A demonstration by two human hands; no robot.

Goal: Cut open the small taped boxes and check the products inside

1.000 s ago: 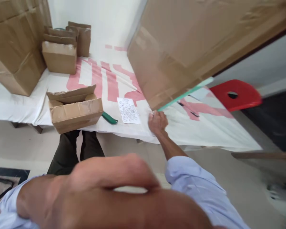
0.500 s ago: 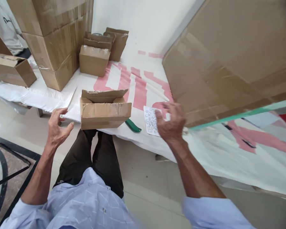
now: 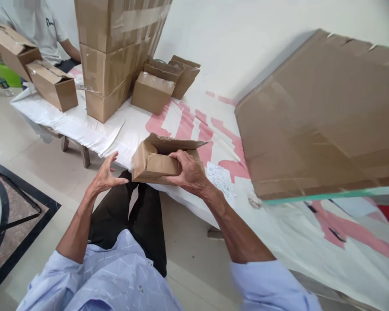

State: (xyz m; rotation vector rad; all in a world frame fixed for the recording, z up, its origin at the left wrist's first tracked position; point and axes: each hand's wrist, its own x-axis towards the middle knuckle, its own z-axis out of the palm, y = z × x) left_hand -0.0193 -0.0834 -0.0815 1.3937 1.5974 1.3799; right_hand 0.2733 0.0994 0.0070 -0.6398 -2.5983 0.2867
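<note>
A small brown cardboard box [image 3: 154, 168] stands at the front edge of the cloth-covered table, its back flap raised and its top partly uncovered. My right hand [image 3: 188, 170] grips its front wall near the right end, fingers over the upper edge and thumb on the outer face. Just left of the box, my left hand [image 3: 106, 175] hangs in the air with thumb and fingers spread, holding nothing. Beside my right wrist lies a white sheet [image 3: 218, 177] with small, unclear markings or bits on it.
A tall taped stack of cartons [image 3: 103, 73] rises at the left, with open boxes [image 3: 154, 90] beside it. A large cardboard panel [image 3: 317, 121] leans at the right. At the far left a co-worker [image 3: 42, 34] handles a box [image 3: 16, 47].
My right hand has left the white sheet and taken hold of the box, which now sits at a slight angle. The green-handled tool no longer shows. The view has shifted left.
</note>
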